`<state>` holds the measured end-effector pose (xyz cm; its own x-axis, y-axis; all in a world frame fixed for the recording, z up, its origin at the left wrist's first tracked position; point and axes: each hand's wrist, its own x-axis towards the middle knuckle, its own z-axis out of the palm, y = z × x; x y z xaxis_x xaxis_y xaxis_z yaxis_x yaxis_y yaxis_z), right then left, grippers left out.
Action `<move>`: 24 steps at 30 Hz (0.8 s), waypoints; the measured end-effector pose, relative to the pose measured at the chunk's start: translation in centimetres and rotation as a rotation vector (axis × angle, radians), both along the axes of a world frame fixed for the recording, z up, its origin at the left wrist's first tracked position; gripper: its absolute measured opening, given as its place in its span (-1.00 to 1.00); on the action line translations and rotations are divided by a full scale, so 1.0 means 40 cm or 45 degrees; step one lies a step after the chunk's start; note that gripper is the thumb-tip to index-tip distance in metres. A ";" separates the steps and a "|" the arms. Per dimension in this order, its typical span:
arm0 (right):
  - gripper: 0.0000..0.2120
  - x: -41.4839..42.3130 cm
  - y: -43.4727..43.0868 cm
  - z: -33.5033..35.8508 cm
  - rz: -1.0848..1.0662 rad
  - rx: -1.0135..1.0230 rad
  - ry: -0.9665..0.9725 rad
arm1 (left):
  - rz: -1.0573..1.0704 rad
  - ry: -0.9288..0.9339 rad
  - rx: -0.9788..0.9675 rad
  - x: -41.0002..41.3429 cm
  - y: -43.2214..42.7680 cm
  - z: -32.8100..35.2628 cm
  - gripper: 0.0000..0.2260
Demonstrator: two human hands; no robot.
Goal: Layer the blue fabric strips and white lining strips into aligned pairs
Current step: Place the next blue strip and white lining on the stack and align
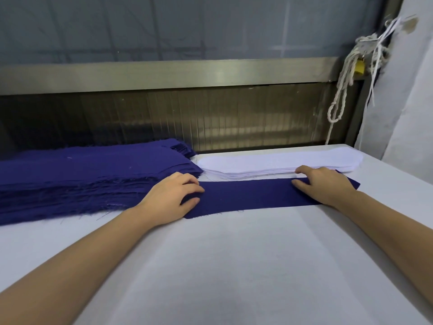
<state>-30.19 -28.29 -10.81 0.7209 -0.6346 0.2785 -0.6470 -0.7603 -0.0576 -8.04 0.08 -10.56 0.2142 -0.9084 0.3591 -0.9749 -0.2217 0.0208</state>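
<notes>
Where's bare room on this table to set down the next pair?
Widest bare patch: the near table between both forearms, below the single blue strip. A smaller one lies right of the white lining stack. Crowded: the far side, with the blue stack, lining stack, and left hand and right hand resting on the strip.

White table. Far left: big pile of blue strips. Far right: pile of white strips. One blue strip lies flat, just nearer than white pile.

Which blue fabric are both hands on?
The single blue strip, flat beside the white lining stack: left hand and right hand rest on its ends. The blue pile lies further left.
</notes>
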 end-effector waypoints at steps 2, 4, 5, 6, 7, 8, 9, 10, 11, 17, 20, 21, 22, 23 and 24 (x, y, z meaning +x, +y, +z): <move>-0.60 -0.005 -0.006 0.006 -0.042 0.036 0.018 | 0.008 0.022 0.063 -0.005 -0.004 -0.001 -0.70; -0.59 -0.013 -0.018 0.012 -0.074 0.088 0.024 | 0.004 0.057 0.117 -0.009 -0.008 -0.003 -0.68; -0.58 -0.018 -0.024 0.015 -0.087 0.109 0.030 | -0.004 0.077 0.133 -0.012 -0.010 -0.004 -0.67; -0.58 -0.021 -0.030 0.017 -0.100 0.127 0.036 | -0.015 0.097 0.144 -0.013 -0.011 -0.005 -0.66; -0.59 -0.025 -0.036 0.018 -0.116 0.144 0.039 | -0.027 0.121 0.148 -0.014 -0.013 -0.006 -0.66; -0.61 -0.026 -0.040 0.018 -0.133 0.156 0.043 | -0.035 0.148 0.151 -0.013 -0.012 -0.007 -0.66; -0.63 -0.027 -0.041 0.019 -0.148 0.159 0.048 | -0.039 0.173 0.153 -0.013 -0.012 -0.007 -0.65; -0.65 -0.027 -0.040 0.018 -0.157 0.148 0.053 | -0.042 0.190 0.152 -0.013 -0.012 -0.008 -0.65; -0.68 -0.024 -0.036 0.018 -0.158 0.118 0.053 | -0.046 0.197 0.151 -0.011 -0.012 -0.009 -0.65; -0.73 0.068 0.061 0.027 0.066 -0.136 -0.029 | -0.043 0.205 0.141 -0.012 -0.029 -0.011 -0.65; -0.70 0.143 0.121 0.030 0.238 -0.150 -0.017 | -0.031 0.225 0.143 -0.014 -0.045 -0.008 -0.65; -0.68 0.168 0.139 0.030 0.284 -0.145 -0.022 | -0.025 0.228 0.145 -0.015 -0.050 -0.007 -0.65; -0.68 0.190 0.154 0.031 0.321 -0.145 -0.028 | -0.020 0.230 0.148 -0.017 -0.055 -0.005 -0.65; -0.68 0.213 0.168 0.032 0.350 -0.152 -0.034 | -0.017 0.228 0.150 -0.018 -0.060 -0.003 -0.65; -0.68 0.232 0.179 0.034 0.373 -0.164 -0.038 | -0.014 0.224 0.154 -0.020 -0.063 -0.003 -0.65</move>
